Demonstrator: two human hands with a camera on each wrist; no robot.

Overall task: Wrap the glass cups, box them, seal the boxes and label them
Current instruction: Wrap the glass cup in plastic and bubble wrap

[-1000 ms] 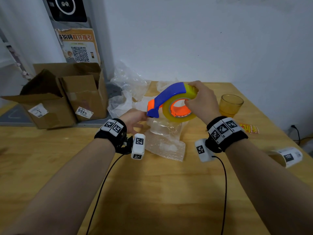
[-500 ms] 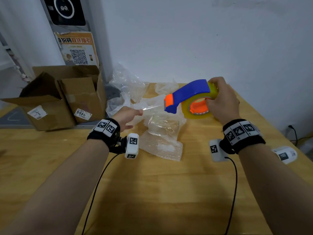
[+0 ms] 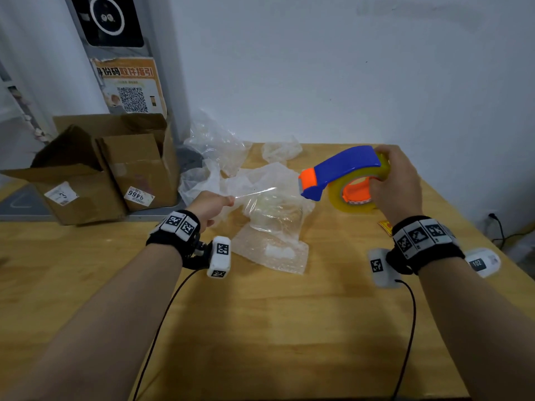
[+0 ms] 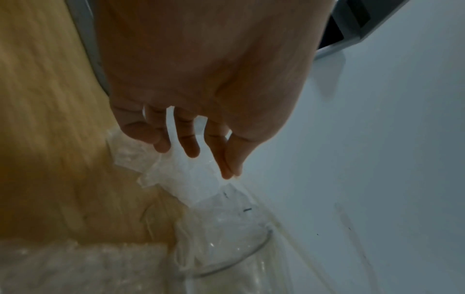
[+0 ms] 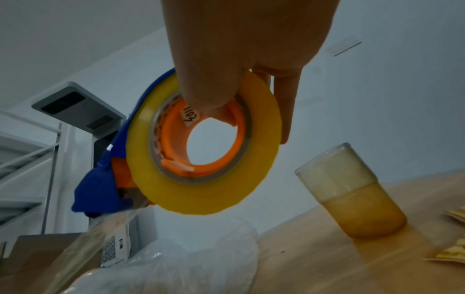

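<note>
Wooden table (image 3: pixel 260 328) against a white wall, two open cardboard boxes (image 3: pixel 110 169) far left. A glass cup (image 3: pixel 275 218) half-swaddled in bubble wrap (image 3: pixel 272 250) lies mid-table. The right hand (image 3: pixel 396 180) grips the tape dispenser (image 3: pixel 341 175), thumb through its core; the left hand (image 3: pixel 210 206) pinches the tape strip (image 3: pixel 260 193). That strip runs left to right, taut above the cup. Slacken it, I'd guess, and it folds onto itself or grabs loose wrap.

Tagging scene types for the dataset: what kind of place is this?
Likely a small packing or parcel-handling corner, not a home kitchen. Cues: opened cardboard boxes with shipping stickers, a QR-code poster on a kiosk-like machine, and a tape dispenser plus bubble wrap on a wooden table.
</note>
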